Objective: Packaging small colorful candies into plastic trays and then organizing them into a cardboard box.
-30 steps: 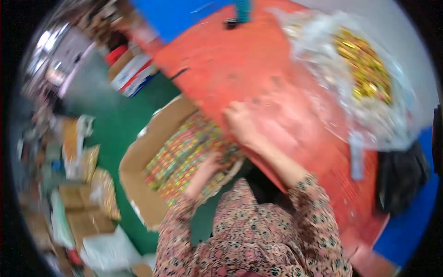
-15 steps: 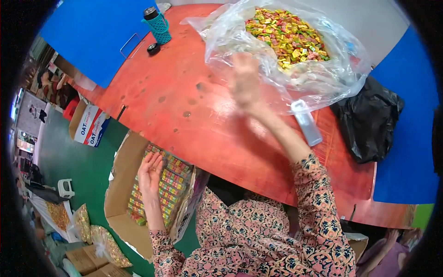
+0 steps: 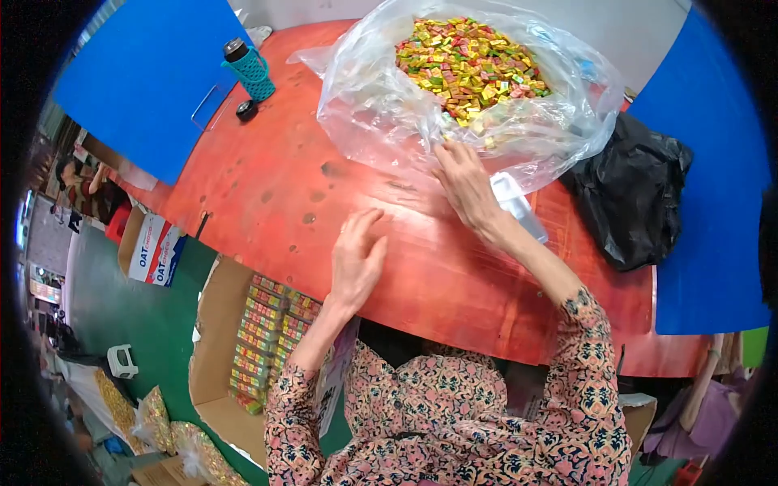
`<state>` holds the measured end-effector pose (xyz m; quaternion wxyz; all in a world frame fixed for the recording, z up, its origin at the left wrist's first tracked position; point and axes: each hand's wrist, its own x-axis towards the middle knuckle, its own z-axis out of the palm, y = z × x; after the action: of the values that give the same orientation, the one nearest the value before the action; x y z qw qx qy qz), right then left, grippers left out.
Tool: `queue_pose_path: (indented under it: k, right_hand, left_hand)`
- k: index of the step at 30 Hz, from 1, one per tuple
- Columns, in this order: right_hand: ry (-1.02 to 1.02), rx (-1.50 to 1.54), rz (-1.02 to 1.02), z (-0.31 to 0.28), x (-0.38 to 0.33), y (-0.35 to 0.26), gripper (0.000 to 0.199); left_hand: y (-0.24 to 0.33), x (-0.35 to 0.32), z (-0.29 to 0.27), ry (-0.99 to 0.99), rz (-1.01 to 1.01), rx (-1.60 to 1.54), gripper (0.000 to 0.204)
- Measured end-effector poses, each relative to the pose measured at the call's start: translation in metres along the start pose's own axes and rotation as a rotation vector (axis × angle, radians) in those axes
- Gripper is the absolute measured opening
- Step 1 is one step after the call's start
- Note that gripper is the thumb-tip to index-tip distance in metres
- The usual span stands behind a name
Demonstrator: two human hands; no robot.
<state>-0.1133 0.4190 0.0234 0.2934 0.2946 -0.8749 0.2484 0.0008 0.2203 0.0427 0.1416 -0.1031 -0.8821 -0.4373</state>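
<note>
My right hand (image 3: 470, 190) reaches over the red table (image 3: 267, 162), palm down with fingers extended, its fingertips at the near edge of a large clear plastic bag (image 3: 365, 117). Whether they touch the plastic I cannot tell. Inside the bag lies a heap of small wrapped pieces (image 3: 478, 69), mostly yellow with red and green. Just past the table's near edge, my left hand (image 3: 356, 259) is raised with loosely bent, parted fingers and nothing in it. A clear plastic scoop-like container (image 3: 519, 209) lies beside my right wrist, partly hidden.
Below the table's left edge, an open carton (image 3: 212, 340) holds rows of small coloured packs (image 3: 258, 340). A black plastic bag (image 3: 636, 194) lies to the right. At the far left stand a teal-sleeved bottle (image 3: 250, 71) and its black cap (image 3: 246, 110). Blue panels (image 3: 146, 81) flank the table.
My left hand has risen from over the carton to the table's edge. My right hand has shifted slightly right and nearer to me. The whole view has shifted a little.
</note>
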Motion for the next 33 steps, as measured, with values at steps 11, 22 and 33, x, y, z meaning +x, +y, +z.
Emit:
queue_pose_path:
  k: [11, 22, 33]
  right_hand:
    - [-0.264, -0.435, 0.196, -0.075, -0.104, 0.017, 0.011]
    - [-0.281, 0.304, 0.415, -0.083, -0.099, -0.027, 0.022]
    - [-0.477, 1.02, 0.574, -0.03, -0.073, -0.072, 0.021]
  left_hand:
    - [-0.041, 0.078, 0.105, -0.339, 0.331, 0.514, 0.06]
    - [-0.005, 0.017, 0.073, 0.199, -0.118, -0.328, 0.035]
    - [-0.018, -0.038, 0.12, 0.135, -0.529, -1.557, 0.053]
